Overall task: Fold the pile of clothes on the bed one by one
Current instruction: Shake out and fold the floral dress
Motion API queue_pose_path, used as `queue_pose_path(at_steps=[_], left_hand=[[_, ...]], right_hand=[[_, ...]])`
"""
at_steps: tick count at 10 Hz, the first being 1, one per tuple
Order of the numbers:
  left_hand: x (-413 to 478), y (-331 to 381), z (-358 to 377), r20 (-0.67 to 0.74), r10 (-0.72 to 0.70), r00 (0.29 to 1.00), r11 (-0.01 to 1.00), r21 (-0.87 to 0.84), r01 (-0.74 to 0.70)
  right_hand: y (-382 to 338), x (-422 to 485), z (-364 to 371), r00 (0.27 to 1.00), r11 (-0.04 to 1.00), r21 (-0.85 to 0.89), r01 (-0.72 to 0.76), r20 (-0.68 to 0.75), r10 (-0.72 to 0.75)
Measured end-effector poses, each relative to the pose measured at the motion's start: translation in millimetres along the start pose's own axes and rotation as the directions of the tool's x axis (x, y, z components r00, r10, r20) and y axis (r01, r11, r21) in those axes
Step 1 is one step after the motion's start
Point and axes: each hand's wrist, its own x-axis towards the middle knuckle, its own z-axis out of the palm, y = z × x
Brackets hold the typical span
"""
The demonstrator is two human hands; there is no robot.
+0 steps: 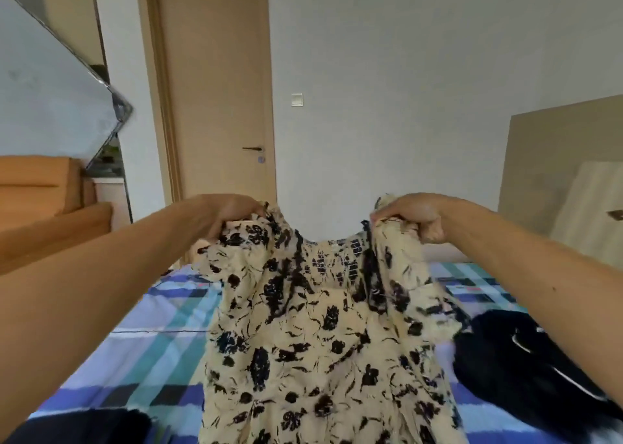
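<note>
Plaid bedding (158,342) is stretching below, and the cream floral dress (320,342) is hanging above it, long axis running 12 to 6 o'clock. Dark clothes (526,359) are lying at 4 o'clock. Left hand (232,214) at 11 and right hand (411,217) at 1 are each pinching a shoulder in curled fingers, equally near

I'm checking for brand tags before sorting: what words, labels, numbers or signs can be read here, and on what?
No readable text anywhere.
The floral garment, gripped by the left hand and right hand: black print only, no tag showing.
The black garment: white stripes, no letters.
The wall switch: blank.
</note>
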Motion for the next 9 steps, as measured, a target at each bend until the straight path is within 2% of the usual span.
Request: queue_pose_path(at_steps=[1, 2, 3, 4, 5, 6, 7, 8, 9], left_hand=[[-153, 61, 104, 0.032, 0.199, 0.980, 0.976, -0.100, -0.195], [-183, 82, 128, 0.090, 0.374, 0.923, 0.914, -0.202, -0.351], [-193, 78, 126, 0.042, 0.557, 0.829, 0.818, -0.200, -0.539], [-188, 66, 113, -0.089, 0.639, 0.764, 0.758, -0.098, -0.645], [-194, 62, 100, -0.090, 0.673, 0.734, 0.729, -0.088, -0.679], [-204, 62, 80, -0.013, 0.720, 0.694, 0.691, -0.071, -0.719], [-212, 65, 63, 0.041, 0.735, 0.677, 0.678, -0.063, -0.732], [-216, 64, 48, 0.094, 0.744, 0.662, 0.666, -0.014, -0.746], [-219, 58, 28, 0.124, 0.726, 0.677, 0.682, 0.002, -0.732]], right_hand=[[-18, 6, 46, 0.991, 0.974, 0.187, 0.125, 0.033, -0.134], [-41, -1, 74, 0.959, 0.907, 0.340, 0.249, 0.045, -0.280], [-59, -19, 77, 0.918, 0.889, 0.355, 0.288, 0.163, -0.362], [-62, -29, 63, 0.869, 0.921, 0.147, 0.360, 0.305, -0.389], [-58, -19, 48, 0.809, 0.805, 0.082, 0.587, -0.008, -0.588], [-33, -1, 37, 0.760, 0.761, -0.036, 0.648, -0.044, -0.649], [2, 10, 53, 0.850, 0.864, -0.139, 0.483, 0.313, -0.424], [19, 19, 81, 0.809, 0.933, 0.048, 0.358, 0.483, -0.335], [14, 22, 98, 0.730, 0.944, 0.122, 0.305, 0.607, -0.315]])
